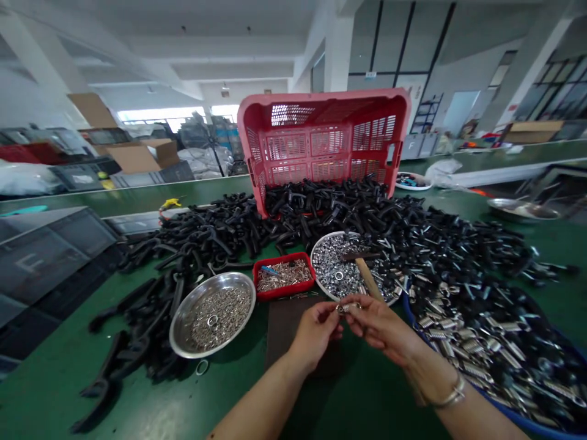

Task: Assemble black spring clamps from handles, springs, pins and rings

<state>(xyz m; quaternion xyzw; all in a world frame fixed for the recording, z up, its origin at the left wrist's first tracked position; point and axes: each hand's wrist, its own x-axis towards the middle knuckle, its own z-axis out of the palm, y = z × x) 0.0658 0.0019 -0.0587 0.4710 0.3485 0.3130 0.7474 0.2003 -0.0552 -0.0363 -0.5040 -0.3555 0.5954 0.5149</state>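
Note:
My left hand (315, 333) and my right hand (381, 324) meet over a dark mat (285, 318) on the green table. Both pinch one small metal spring part (345, 307) between their fingertips. Just beyond them stands a round steel bowl of small metal rings (342, 269) with a wooden-handled hammer (367, 272) lying across it. A red tray of thin metal pins (284, 275) sits left of that bowl. Further left is a steel dish of tiny metal pieces (211, 313).
A big heap of black plastic handles (321, 214) spills from a tipped pink crate (323, 143). A blue tub of springs and black parts (499, 348) stands at my right. Dark crates (41, 256) sit at the left, cardboard boxes behind.

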